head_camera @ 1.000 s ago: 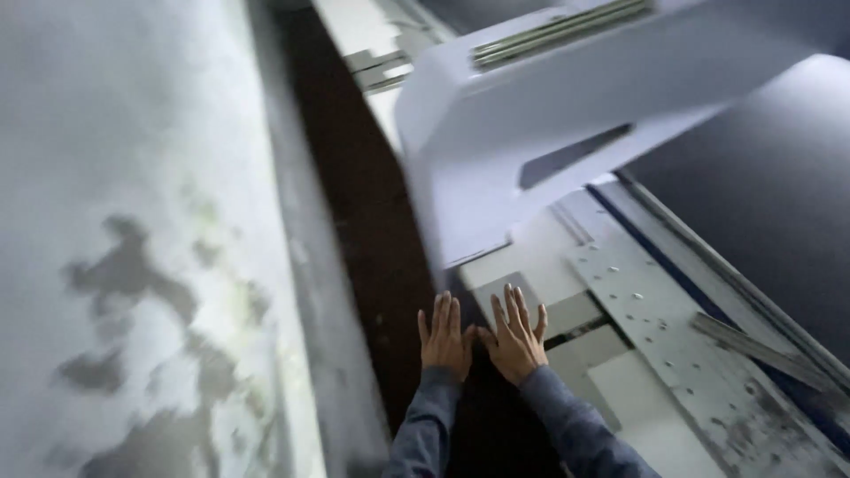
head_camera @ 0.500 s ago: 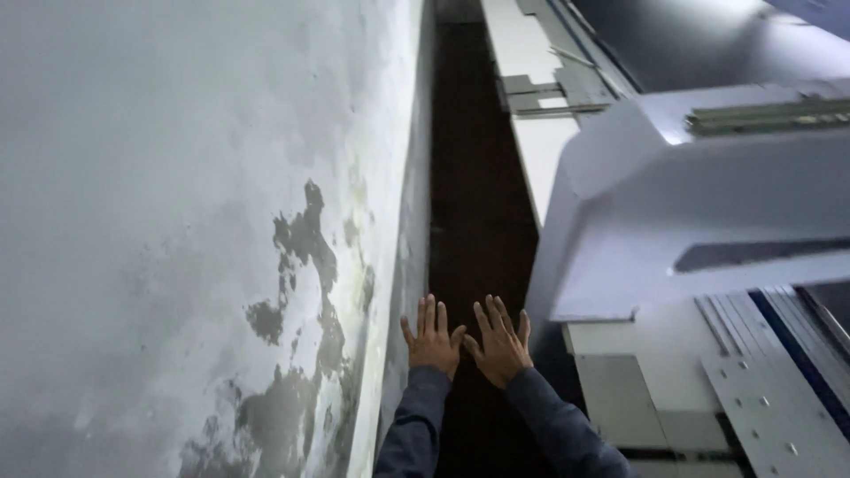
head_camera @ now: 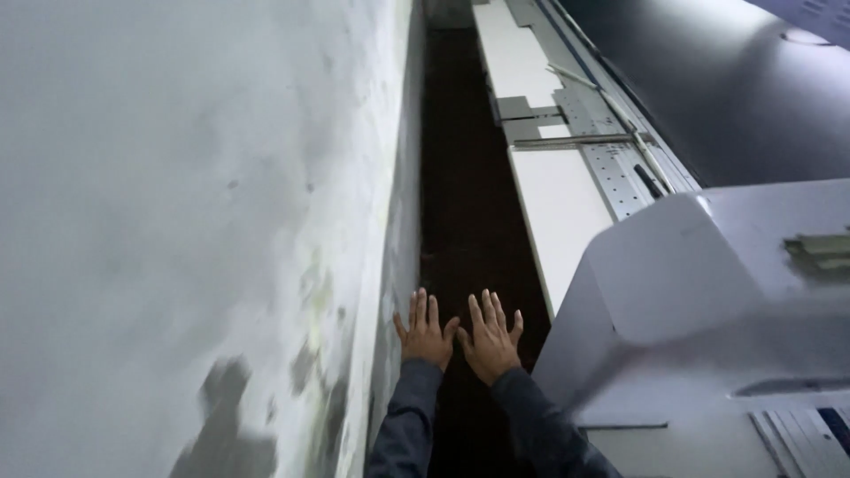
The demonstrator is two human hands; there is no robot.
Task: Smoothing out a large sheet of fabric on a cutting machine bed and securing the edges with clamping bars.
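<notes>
A stained white wall (head_camera: 204, 221) and a large white machine (head_camera: 708, 301) flank a dark narrow gap (head_camera: 465, 195), where the left hand (head_camera: 425, 332) and right hand (head_camera: 490, 341) hover side by side, fingers spread, gripping nothing.

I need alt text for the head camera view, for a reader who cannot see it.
Two bare hands, the left hand and the right hand, stretch out open with spread fingers over a dark narrow gap. A stained white wall runs on the left, and a long white machine on the right.
</notes>
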